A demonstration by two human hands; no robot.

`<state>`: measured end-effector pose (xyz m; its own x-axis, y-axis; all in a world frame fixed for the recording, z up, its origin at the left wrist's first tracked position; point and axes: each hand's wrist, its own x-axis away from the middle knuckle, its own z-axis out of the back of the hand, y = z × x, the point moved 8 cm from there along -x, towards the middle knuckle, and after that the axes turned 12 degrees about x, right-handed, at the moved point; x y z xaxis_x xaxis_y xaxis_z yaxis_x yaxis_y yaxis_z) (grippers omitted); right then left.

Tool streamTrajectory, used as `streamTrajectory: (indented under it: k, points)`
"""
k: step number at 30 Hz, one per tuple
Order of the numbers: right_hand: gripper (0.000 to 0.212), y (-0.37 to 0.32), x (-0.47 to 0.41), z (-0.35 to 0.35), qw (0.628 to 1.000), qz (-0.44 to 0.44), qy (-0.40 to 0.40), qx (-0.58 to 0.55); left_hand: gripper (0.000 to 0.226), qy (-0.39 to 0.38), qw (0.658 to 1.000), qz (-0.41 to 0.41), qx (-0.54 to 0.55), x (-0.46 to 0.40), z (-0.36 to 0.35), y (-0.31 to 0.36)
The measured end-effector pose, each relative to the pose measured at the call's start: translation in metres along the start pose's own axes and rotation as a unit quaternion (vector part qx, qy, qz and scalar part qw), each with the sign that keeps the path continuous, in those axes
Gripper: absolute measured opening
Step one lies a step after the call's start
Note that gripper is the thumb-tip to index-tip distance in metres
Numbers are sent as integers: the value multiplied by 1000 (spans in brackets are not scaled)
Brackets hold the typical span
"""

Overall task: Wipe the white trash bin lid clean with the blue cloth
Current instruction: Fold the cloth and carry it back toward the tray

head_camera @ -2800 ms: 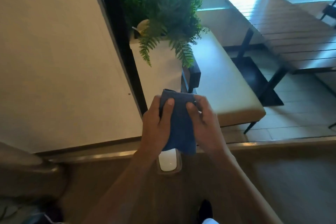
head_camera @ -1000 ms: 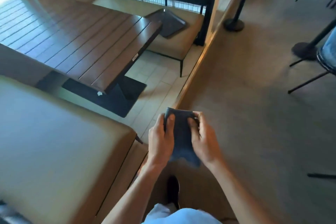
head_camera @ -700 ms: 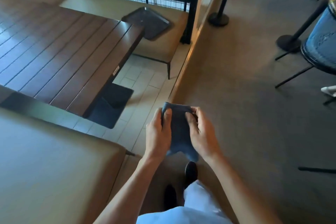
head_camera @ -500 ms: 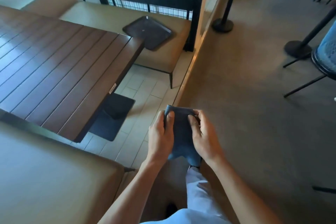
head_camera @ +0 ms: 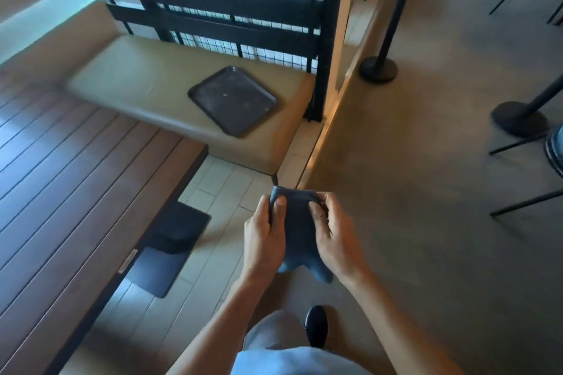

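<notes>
Currently I hold the blue cloth (head_camera: 297, 228) at lower centre, long axis vertical, left hand (head_camera: 263, 237) and right hand (head_camera: 336, 237) pinching its edges. Bin lid: apparently out of frame; neither hand nearer.

The folded dark blue cloth (head_camera: 297, 228) is partly covered by both hands; the brown slatted wooden surface (head_camera: 70, 192) runs off the left edge.

Left hand (head_camera: 264, 239) and right hand (head_camera: 334, 236) raised together, thumbs forward, fingers curled
</notes>
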<state>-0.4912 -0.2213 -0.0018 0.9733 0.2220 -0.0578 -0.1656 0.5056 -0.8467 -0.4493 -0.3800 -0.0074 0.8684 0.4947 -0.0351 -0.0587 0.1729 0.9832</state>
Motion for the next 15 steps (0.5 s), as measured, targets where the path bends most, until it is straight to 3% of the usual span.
streamTrajectory:
  k: [5, 15]
  points:
    - [25, 15, -82, 6, 1000, 5, -1, -5, 37, 6, 1000, 2, -18, -74, -36, -3]
    - [20, 30, -265, -25, 999, 23, -38, 4, 43, 57, 998, 33, -4, -237, -75, -31]
